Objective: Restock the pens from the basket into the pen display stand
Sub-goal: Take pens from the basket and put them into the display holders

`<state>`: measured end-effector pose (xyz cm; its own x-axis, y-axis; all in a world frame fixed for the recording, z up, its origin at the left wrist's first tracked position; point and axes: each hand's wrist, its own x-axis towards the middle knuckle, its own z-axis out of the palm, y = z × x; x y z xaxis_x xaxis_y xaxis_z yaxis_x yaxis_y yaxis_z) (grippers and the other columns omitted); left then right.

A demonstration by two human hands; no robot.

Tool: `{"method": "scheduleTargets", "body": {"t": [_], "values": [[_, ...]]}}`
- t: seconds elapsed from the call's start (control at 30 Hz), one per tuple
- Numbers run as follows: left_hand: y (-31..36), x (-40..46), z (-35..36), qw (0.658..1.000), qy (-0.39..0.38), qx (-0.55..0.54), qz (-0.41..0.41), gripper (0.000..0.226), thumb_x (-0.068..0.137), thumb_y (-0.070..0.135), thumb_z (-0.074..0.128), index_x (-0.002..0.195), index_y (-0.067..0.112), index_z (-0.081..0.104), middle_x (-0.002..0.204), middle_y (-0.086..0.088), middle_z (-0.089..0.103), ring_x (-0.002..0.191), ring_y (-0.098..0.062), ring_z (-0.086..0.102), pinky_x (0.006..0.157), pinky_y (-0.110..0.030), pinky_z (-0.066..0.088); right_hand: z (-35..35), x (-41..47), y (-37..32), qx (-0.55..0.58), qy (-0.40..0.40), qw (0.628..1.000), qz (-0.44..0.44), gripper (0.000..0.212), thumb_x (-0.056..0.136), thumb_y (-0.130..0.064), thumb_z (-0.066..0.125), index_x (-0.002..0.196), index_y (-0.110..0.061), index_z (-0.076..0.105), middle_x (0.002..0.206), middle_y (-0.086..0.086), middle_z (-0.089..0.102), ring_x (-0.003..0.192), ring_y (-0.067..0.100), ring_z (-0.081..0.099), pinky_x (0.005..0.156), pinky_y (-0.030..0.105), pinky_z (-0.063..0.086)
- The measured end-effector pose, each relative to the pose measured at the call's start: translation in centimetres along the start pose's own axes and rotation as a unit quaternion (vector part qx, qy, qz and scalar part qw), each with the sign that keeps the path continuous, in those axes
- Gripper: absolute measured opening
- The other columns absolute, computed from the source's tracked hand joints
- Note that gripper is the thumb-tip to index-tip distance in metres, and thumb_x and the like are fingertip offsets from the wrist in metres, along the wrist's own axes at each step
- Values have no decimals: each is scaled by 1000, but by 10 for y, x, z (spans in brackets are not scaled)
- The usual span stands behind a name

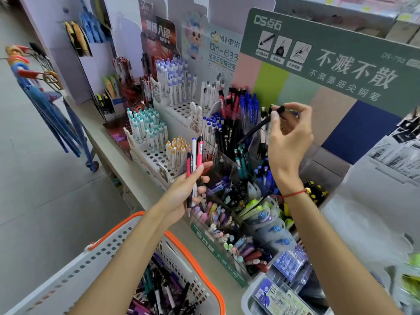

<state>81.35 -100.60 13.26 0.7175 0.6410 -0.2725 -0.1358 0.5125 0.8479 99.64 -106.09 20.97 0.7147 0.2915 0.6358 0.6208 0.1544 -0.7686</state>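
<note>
My left hand (186, 192) grips a small bunch of pens (194, 160), red, pink and white, held upright beside the clear pen display stand (223, 165). My right hand (288, 137) is raised over the stand and pinches a black pen (256, 128) by its top end; the pen slants down-left toward the compartments of black and blue pens. A white basket with an orange rim (200, 264) sits at the bottom left, under my left forearm, with several loose pens inside.
White perforated pen racks (156, 155) stand to the left on the shelf. A green signboard (341, 62) rises behind the stand. Boxes of refills (286, 292) lie at the bottom right. Umbrellas (45, 105) hang at far left over the tiled floor.
</note>
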Motion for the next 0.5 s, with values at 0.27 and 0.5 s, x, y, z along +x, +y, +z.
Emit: {"method": "scheduleTargets", "body": {"t": [0.27,0.5], "values": [[5,-3,7,999,-41,35,-6,33,100,35,45,128,23,58,67,10,42,50,-2,32,39,-13,22,19,-11,29,-294,-237,921,-98,11,90,-25,66,97,-19,72,91,-2,67,82,15,63,61,28,48],[14,-4,12,996,-61,59,-14,31,100,34,45,127,25,59,63,11,39,48,-2,29,41,-14,16,25,-19,1,-157,-286,945,14,27,96,-36,56,112,-18,69,90,-4,67,81,9,63,67,23,50]]}}
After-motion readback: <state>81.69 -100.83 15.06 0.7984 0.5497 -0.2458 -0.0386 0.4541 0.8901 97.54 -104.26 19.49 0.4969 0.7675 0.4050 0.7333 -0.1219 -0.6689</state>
